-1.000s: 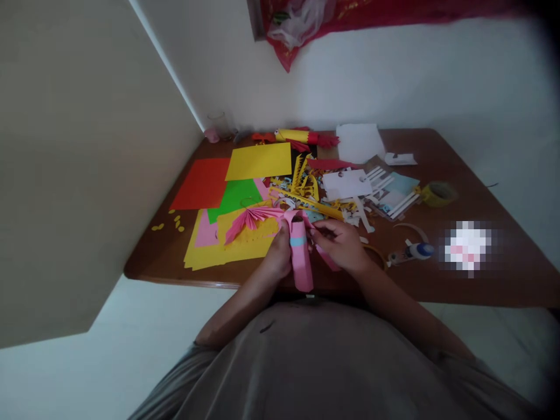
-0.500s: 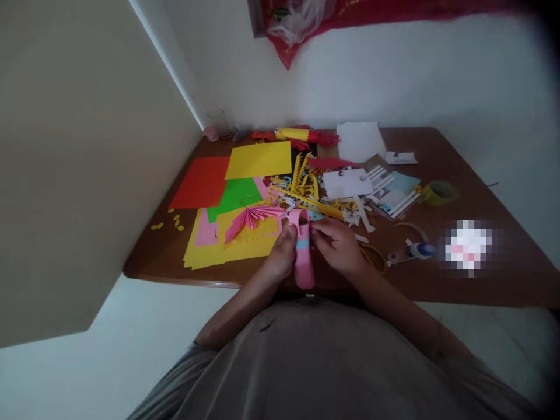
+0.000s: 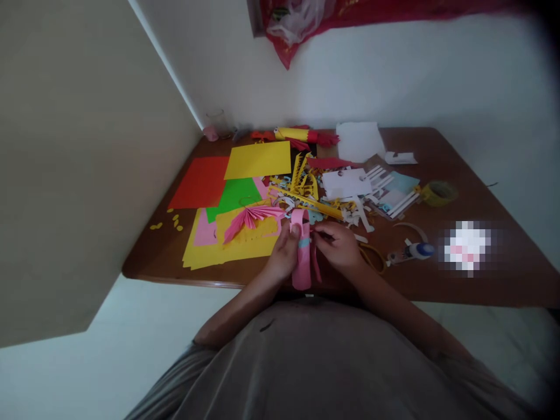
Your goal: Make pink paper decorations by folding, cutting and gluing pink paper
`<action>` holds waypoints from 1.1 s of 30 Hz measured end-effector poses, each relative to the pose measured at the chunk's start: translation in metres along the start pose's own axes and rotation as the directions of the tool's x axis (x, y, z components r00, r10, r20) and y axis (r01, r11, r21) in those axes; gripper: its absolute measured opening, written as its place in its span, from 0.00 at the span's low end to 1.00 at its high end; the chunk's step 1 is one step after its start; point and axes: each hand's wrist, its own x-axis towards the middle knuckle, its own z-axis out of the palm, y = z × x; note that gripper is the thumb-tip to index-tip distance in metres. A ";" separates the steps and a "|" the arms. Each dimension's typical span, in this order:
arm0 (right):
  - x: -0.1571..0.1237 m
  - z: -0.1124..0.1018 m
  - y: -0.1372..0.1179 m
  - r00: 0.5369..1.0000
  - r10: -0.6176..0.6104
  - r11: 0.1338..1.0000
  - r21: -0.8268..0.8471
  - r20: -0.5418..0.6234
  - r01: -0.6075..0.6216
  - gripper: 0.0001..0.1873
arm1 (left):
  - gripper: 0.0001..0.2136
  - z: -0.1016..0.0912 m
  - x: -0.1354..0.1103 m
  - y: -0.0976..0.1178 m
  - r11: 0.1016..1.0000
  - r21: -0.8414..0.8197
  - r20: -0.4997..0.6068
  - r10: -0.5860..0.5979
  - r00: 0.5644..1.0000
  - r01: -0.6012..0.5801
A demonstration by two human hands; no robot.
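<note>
Yellow scraps (image 3: 167,223): were seen scattered on the worktop (image 3: 437,286) at the far left, well apart from the hands.
Sheets: a red sheet (image 3: 199,182), a green sheet (image 3: 234,195) and yellow sheets (image 3: 231,245) were laid overlapping, flat.
Pink fan (image 3: 251,217): was laid pleated on the yellow sheets, just beside the left hand.
Left hand (image 3: 283,254): its grip was closed around the pink tube, with the thumb pressed near a blue band.
Pink tube (image 3: 301,259): was held between both hands above the near edge of the worktop, roughly upright and tilted a little.
Pink strip (image 3: 315,268): was seen hanging along the tube's right side, touching it.
Right hand (image 3: 339,248): its grip was pinched shut on the upper end of the pink strip, close against the tube.
Paper pile (image 3: 306,192): cut strips were heaped just behind the hands.
Glue bottle (image 3: 413,252): was laid on its side, near the right wrist.
Tape roll (image 3: 437,192): was set farther right, apart.
Risk: the thin tube could be crushed by too hard a squeeze. The strip could be torn or set crooked by an uneven pull. The tube could be dropped off the near edge, and the glue bottle knocked by the right forearm.
</note>
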 end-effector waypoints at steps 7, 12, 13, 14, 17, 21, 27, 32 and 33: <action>0.001 -0.008 -0.018 0.987 -0.159 0.987 0.035 0.002 0.159 0.07 | 0.30 0.006 -0.003 0.013 1.000 0.019 -0.034 0.022 0.999 -0.022; 0.000 -0.006 -0.026 0.988 -0.134 0.976 0.163 -0.078 0.145 0.19 | 0.27 0.005 -0.004 0.010 0.993 0.062 0.014 0.096 0.995 -0.097; 0.000 -0.004 -0.026 0.990 -0.116 0.972 0.198 -0.075 0.129 0.20 | 0.27 0.005 -0.005 0.010 0.989 0.075 0.036 0.123 0.992 -0.125; 0.000 -0.002 -0.025 0.993 -0.090 0.966 0.237 -0.072 0.104 0.20 | 0.27 0.006 -0.006 0.010 0.985 0.083 0.055 0.147 0.988 -0.151; -0.001 0.003 -0.020 0.998 0.036 0.923 0.385 -0.049 -0.015 0.21 | 0.28 0.006 -0.008 0.012 0.981 0.069 0.088 0.177 0.980 -0.183; -0.003 0.007 -0.019 0.972 0.230 0.823 0.523 0.048 -0.221 0.27 | 0.24 0.004 -0.009 0.011 0.987 0.032 0.116 0.152 0.982 -0.157; -0.002 0.008 -0.024 0.950 0.307 0.775 0.564 0.061 -0.286 0.32 | 0.24 0.001 -0.009 0.003 0.993 0.057 0.110 0.093 0.990 -0.099; -0.004 0.009 -0.022 0.953 0.292 0.781 0.557 0.078 -0.284 0.32 | 0.23 0.004 -0.009 0.008 0.996 0.028 0.100 0.083 0.991 -0.087; -0.005 0.009 -0.021 0.954 0.289 0.781 0.557 0.078 -0.282 0.32 | 0.22 0.004 -0.009 0.008 0.995 0.026 0.096 0.088 0.991 -0.091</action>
